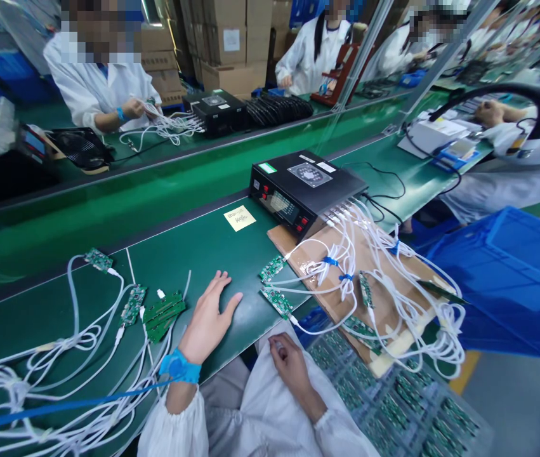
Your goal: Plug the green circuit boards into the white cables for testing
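My left hand [209,317] lies palm down on the green work table [193,235] near its front edge, fingers stretched and thumb apart, holding nothing. A blue wrist strap [180,366] with a blue cord is around that wrist. Just left of the hand are green circuit boards [164,315] grouped together, and another circuit board [132,304] with a white cable plugged in. My right hand [291,365] rests on my lap below the table edge, its fingers loosely curled with nothing visible in them. Beyond it, two cabled circuit boards [275,301] lie on the table.
A black test box [308,184] feeds white cables [350,247] across a cardboard sheet [317,279]. A yellow note [240,218] lies beside it. Cable coils [17,393] spread at left. A blue bin [502,279] and board trays [393,406] are at right. Co-workers sit across and to the right.
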Available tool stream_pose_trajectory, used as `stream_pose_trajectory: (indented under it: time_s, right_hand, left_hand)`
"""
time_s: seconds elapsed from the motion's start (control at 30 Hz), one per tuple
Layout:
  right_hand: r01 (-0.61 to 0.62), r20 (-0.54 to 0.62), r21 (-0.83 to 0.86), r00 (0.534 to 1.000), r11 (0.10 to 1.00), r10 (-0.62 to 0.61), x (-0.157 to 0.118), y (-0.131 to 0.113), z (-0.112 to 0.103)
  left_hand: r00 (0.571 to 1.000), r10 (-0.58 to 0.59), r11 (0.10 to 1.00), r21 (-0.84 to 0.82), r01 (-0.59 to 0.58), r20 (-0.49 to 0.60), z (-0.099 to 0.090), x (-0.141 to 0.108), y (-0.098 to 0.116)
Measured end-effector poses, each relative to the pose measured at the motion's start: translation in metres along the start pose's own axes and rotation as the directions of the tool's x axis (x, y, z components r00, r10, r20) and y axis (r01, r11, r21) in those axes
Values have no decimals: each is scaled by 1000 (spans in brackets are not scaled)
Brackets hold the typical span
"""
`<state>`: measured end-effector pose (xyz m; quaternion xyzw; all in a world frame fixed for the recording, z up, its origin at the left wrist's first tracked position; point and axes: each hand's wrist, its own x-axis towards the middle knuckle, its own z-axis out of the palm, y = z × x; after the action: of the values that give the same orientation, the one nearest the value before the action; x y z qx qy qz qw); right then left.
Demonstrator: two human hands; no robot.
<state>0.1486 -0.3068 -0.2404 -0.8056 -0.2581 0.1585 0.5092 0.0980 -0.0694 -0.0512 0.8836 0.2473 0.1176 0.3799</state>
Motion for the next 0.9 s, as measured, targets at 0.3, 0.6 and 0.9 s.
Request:
stream_pose_trajectory:
  time_s: [0.3,0.6,0.9]
  right_hand:
    - [20,91,-123,996,992,-9,4,-13,-6]
    - [342,504,-170,836,924,-216,16,-147,-59]
    - [540,200,-663,796,519,-571,136,-194,-83]
  left_hand:
    - [1000,-14,1000,-11,14,0,0,0,0]
    - [999,30,999,-19,-30,-21,3,1,-7]
    - [997,59,998,-6,-59,-39,7,3,-10]
